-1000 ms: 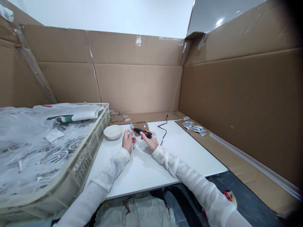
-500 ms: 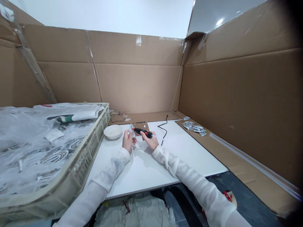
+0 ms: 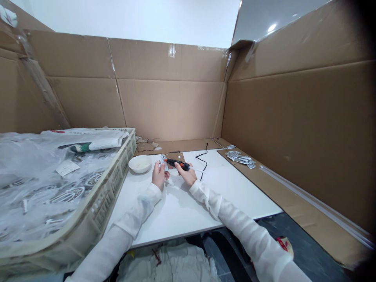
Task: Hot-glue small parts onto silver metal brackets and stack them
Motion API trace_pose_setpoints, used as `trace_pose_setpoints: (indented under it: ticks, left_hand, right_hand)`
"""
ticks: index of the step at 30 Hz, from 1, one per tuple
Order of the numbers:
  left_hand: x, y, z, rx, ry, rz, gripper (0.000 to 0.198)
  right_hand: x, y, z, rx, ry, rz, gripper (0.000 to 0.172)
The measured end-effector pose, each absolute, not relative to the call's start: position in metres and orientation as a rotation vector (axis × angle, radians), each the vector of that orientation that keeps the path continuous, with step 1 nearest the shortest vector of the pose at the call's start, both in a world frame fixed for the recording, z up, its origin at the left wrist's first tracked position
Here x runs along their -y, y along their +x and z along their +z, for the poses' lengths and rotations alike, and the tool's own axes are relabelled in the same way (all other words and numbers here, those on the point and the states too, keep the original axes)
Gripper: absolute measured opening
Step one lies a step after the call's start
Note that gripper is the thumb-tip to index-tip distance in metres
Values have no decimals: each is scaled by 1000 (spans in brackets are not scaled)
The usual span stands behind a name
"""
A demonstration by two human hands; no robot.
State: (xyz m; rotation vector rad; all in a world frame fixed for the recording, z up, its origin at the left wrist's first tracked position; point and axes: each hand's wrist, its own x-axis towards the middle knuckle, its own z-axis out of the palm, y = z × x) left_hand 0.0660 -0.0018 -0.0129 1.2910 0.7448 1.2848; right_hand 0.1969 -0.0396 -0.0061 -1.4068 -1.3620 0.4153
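Observation:
My right hand (image 3: 187, 174) is closed around a black and orange hot glue gun (image 3: 178, 163), with a clear glue stick (image 3: 200, 170) jutting from its rear. The gun's tip points left and meets, or nearly meets, a small white and grey flat piece (image 3: 162, 159). That piece is pinched upright in the fingers of my left hand (image 3: 159, 176); its exact kind is too small to make out. A white bowl (image 3: 140, 164) stands just left of my left hand on the white board (image 3: 188, 211).
A large plastic crate (image 3: 110, 192) of bagged parts fills the left side. Several flat pieces (image 3: 241, 159) lie piled on the cardboard at right. A black cord (image 3: 201, 157) runs across the board behind my right hand. Cardboard walls (image 3: 173, 105) enclose the table.
Almost nothing differs. Both hands keep their place, with the glue gun's tip at the small piece; my right hand has shifted very slightly.

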Motion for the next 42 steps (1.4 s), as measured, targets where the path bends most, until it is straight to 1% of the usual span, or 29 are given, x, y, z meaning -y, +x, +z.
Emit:
trace_pose_setpoints:
  ticks: [9, 14, 19, 25, 30, 35, 42]
  left_hand:
    - [0, 66, -13, -742, 1265, 1279, 28]
    - [1, 66, -12, -752, 1264, 1270, 26]
    - [1, 64, -9, -776, 1210, 1350, 28]
    - [1, 61, -7, -830, 1281, 1317, 34]
    - [-3, 59, -7, -941, 1280, 1333, 32]
    - [-4, 58, -7, -953, 1270, 1367, 35]
    - [-2, 58, -4, -1008, 1211, 1412, 32]
  right_hand:
    - [39, 197, -6, 1358, -1471, 386, 50]
    - [39, 198, -4, 1368, -1471, 374, 48]
    - [35, 204, 0, 1133, -1491, 347, 47]
    - [34, 207, 5, 942, -1442, 453, 46]
    - [38, 202, 4, 1045, -1316, 474, 45]
    - [43, 201, 2, 1250, -1304, 551, 48]
    - [45, 200, 1, 1426, -1277, 512, 48]
